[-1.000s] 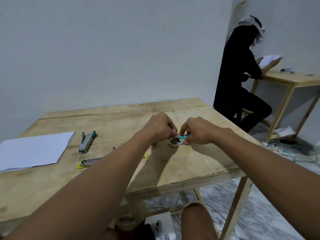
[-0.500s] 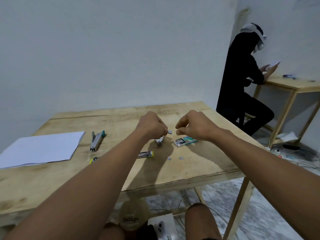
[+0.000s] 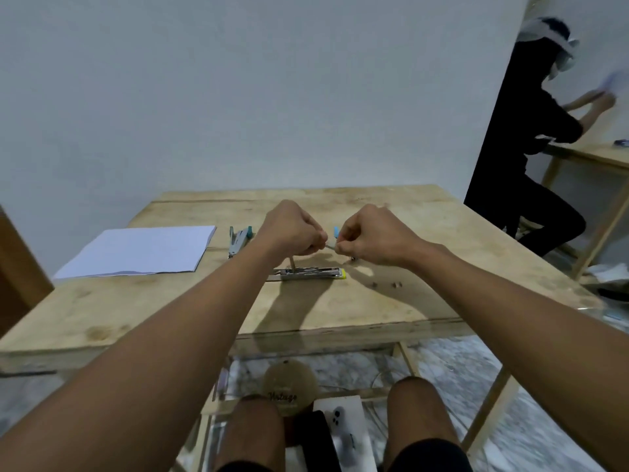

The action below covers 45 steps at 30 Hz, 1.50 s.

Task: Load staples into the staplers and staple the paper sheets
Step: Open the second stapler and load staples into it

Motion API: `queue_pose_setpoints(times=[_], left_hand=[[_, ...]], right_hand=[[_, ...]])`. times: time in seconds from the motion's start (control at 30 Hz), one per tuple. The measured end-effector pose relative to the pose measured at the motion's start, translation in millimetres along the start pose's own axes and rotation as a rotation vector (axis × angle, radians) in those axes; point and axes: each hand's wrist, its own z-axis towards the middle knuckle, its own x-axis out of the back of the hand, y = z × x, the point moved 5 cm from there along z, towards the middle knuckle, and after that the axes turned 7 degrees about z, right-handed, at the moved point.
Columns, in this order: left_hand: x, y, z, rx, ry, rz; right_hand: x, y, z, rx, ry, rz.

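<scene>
My left hand (image 3: 292, 231) and my right hand (image 3: 369, 235) are raised a little above the wooden table (image 3: 391, 311), fingers curled. Between them they pinch a small strip of staples (image 3: 331, 246). Below the hands lies an opened stapler with a yellow end (image 3: 311, 274), its metal channel facing up. A second stapler with a teal end (image 3: 238, 241) lies to the left, next to a stack of white paper sheets (image 3: 139, 252). A small blue item (image 3: 336, 230) shows behind my hands; most of it is hidden.
Small loose staple bits (image 3: 384, 285) lie on the table to the right of the yellow stapler. Another person (image 3: 524, 137) sits at a second wooden table (image 3: 592, 156) at the far right. My knees and a phone (image 3: 343, 424) show below the table's front edge.
The view has shifted, so the table items now sit further right in frame. My hands lifted off the staple box and now hold a staple strip between them above the yellow stapler.
</scene>
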Motion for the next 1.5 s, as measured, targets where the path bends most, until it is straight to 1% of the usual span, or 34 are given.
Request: queue_pose_setpoints(times=[0.1,0.17,0.2,0.27,0.3,0.33,0.37,0.43,0.6,0.63,0.7,0.73,0.77,0.8,0.83,0.9,0.97,1.03,1.1,1.17,1.2,1.27,1.3,1.5], left_hand=[[17.5,2.8,-4.7,-0.096,0.198,0.086],[27.0,5.0,-11.4,-0.152,0.256,0.103],[28.1,3.9,-14.2,-0.166,0.220,0.125],[21.4,-7.1,-18.2,-0.161,0.032,0.183],[16.1,-14.6,-20.5,-0.160,-0.059,0.245],[10.4,-22.8,-22.8,-0.167,-0.113,0.329],[6.6,-30.3,-23.9,-0.184,-0.126,0.401],[1.5,-38.8,-23.7,-0.220,-0.097,0.454],[11.1,-48.8,-22.5,-0.202,-0.035,0.374],[9.5,-46.8,-24.4,-0.212,-0.006,0.362],[-7.7,-27.9,-27.2,-0.274,-0.023,0.348],[-2.1,-31.5,-33.8,-0.270,-0.012,0.300],[14.8,-46.3,-43.1,-0.216,0.015,0.273],[31.3,-58.7,-45.6,-0.187,0.055,0.312],[20.6,-50.9,-35.8,-0.218,0.047,0.297],[4.1,-47.7,-21.6,-0.254,0.044,0.309],[9.1,-57.3,-24.9,-0.237,0.077,0.287],[6.5,-51.1,-28.9,-0.265,0.115,0.241],[-3.5,-49.3,-28.6,-0.300,0.154,0.277],[1.2,-59.6,-29.4,-0.293,0.137,0.268],[4.5,-55.7,-19.7,-0.312,0.150,0.264],[3.8,-61.0,-11.4,-0.296,0.133,0.299],[2.6,-58.5,-12.1,-0.295,0.103,0.302],[3.3,-58.6,-10.1,-0.237,0.038,0.235]], right_hand=[[-9.2,-9.3,0.5,0.024,-0.054,-0.062],[-16.9,-13.2,0.2,0.036,-0.098,-0.106],[-19.9,-14.8,0.0,0.038,-0.115,-0.122],[-25.6,-17.9,-0.8,0.037,-0.138,-0.136],[-28.6,-19.7,-0.9,0.037,-0.143,-0.144],[-31.6,-19.7,-1.5,0.032,-0.153,-0.154],[-32.6,-20.3,-1.4,0.030,-0.160,-0.161],[-32.3,-19.6,-1.2,0.034,-0.177,-0.165],[-37.7,-23.4,8.1,0.027,-0.225,-0.186],[-38.7,-20.0,7.7,0.027,-0.226,-0.185],[-21.9,-7.2,1.0,0.025,-0.224,-0.275],[-19.1,-11.6,2.1,0.056,-0.247,-0.296],[-37.1,-34.4,11.2,0.131,-0.242,-0.356],[-51.1,-53.4,16.3,0.178,-0.236,-0.361],[-37.9,-48.8,4.3,0.145,-0.253,-0.328],[-32.0,-32.5,7.5,0.029,-0.270,-0.384],[-35.8,-33.2,16.4,0.015,-0.317,-0.308],[-38.3,-33.0,15.4,0.028,-0.363,-0.305],[-35.0,-28.2,14.8,0.000,-0.340,-0.263],[-41.2,-29.0,16.8,0.023,-0.332,-0.297],[-39.2,-33.6,20.8,0.042,-0.366,-0.305],[-43.3,-34.0,25.5,0.014,-0.436,-0.292],[-41.9,-33.7,28.2,-0.016,-0.444,-0.278],[-42.8,-35.5,32.7,0.085,-0.355,-0.440]])
